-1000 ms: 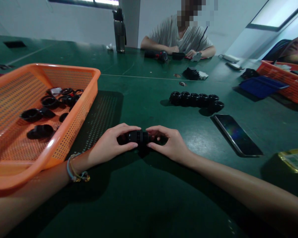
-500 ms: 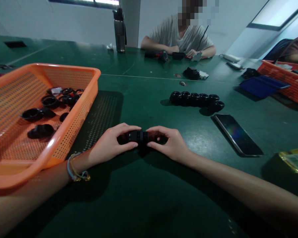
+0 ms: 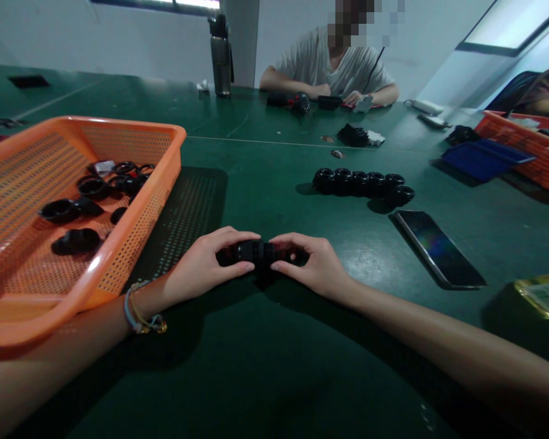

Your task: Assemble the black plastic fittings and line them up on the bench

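Just above the green tabletop (image 3: pixel 274 341), both hands hold one black cylindrical part (image 3: pixel 251 250) lying sideways between them. My left hand (image 3: pixel 210 256) pinches its wider left end between thumb and fingers. On the narrower right end, my right hand (image 3: pixel 315 262) has its thumb below and fingers above. My palms and fingers hide both outer ends, so whether it is one piece or two joined is unclear. Left of my hands, an orange perforated basket (image 3: pixel 139 225) contains several loose black parts (image 3: pixel 75 241). Beyond my right hand, several similar black rounded parts (image 3: pixel 359 183) stand in a row.
A phone (image 3: pixel 439 247) lies to the right, with a yellow-edged box (image 3: pixel 544 296) at the right edge. Farther back are a blue tray (image 3: pixel 485 158), another orange basket (image 3: pixel 526 143) and a dark bottle (image 3: pixel 220 58). A person (image 3: pixel 329 76) sits across the table.
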The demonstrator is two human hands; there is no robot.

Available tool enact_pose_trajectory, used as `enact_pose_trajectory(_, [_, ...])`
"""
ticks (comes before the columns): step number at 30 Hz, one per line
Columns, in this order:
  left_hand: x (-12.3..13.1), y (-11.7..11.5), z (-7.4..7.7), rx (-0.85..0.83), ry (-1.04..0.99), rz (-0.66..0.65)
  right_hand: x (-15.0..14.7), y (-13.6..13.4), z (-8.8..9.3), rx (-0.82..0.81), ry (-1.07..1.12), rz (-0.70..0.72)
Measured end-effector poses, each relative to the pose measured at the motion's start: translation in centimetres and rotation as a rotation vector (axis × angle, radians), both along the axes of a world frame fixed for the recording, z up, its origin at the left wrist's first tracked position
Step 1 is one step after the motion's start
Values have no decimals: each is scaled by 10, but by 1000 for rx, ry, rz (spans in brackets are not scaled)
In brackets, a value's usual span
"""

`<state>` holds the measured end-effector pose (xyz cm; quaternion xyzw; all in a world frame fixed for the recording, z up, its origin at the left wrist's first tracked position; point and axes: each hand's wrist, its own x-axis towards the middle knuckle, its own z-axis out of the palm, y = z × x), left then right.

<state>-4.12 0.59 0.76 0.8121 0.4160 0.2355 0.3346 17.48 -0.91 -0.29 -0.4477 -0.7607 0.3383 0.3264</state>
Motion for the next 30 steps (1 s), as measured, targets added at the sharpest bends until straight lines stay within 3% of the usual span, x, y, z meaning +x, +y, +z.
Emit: enact_pose_trajectory(30, [0,0,-2,-5,-12,0,0,0,0,-28,3,17])
